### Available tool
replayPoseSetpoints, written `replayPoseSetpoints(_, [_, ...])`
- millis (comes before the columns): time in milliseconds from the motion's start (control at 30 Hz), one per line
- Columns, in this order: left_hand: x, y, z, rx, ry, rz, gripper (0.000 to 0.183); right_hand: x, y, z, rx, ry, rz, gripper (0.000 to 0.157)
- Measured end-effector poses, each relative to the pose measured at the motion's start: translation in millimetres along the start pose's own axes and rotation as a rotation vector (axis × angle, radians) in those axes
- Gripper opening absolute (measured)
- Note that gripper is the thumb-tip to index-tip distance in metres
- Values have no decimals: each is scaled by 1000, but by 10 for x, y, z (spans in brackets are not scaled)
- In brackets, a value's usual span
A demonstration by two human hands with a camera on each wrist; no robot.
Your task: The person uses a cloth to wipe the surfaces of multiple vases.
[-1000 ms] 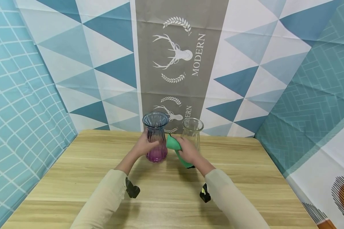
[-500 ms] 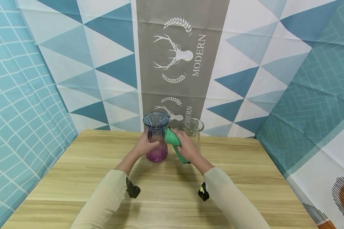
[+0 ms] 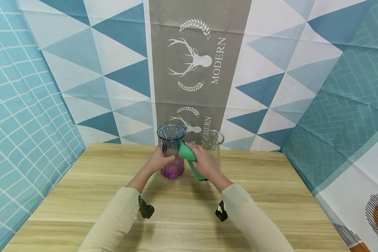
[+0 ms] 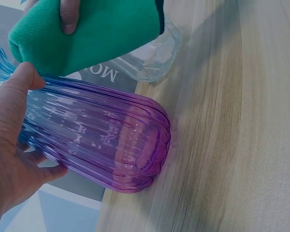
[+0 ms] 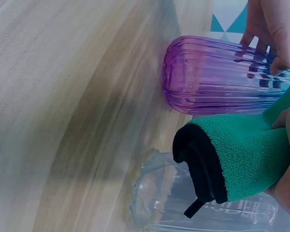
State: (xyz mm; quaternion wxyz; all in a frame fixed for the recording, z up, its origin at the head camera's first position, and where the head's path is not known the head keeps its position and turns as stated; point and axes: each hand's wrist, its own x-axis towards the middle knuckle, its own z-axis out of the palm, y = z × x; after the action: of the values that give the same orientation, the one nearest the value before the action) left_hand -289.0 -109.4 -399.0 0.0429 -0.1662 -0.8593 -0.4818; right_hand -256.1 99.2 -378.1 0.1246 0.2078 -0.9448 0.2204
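A ribbed glass vase (image 3: 172,164), blue at the rim and purple at the base, stands upright near the table's back edge. My left hand (image 3: 159,159) grips it from the left, thumb in front and fingers round the far side, as the left wrist view shows. In my right hand (image 3: 204,161) is a green cloth (image 3: 187,153) with a dark edging, folded and hanging down. The cloth touches the right side of the coloured vase below its neck. Just behind the right hand stands a clear glass vase (image 3: 212,137), partly hidden by hand and cloth.
The wooden table (image 3: 182,213) carries both vases close to its back edge. Right behind rises a patterned fabric backdrop (image 3: 192,94) with a deer print. Blue tiled fabric (image 3: 22,94) hangs at the left, and teal fabric (image 3: 343,115) at the right.
My right hand has moved left with the green cloth, bringing it from beside the coloured vase against its side. The left hand and both vases have stayed in place.
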Motion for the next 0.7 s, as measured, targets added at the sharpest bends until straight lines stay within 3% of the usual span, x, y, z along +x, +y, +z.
replayPoseSetpoints(233, [3, -3, 3, -27, -1, 6, 78, -40, 47, 80, -27, -63, -39, 64])
replayPoseSetpoints(700, [-4, -3, -3, -34, -10, 3, 78, -157, 133, 249, -89, -248, -13, 63])
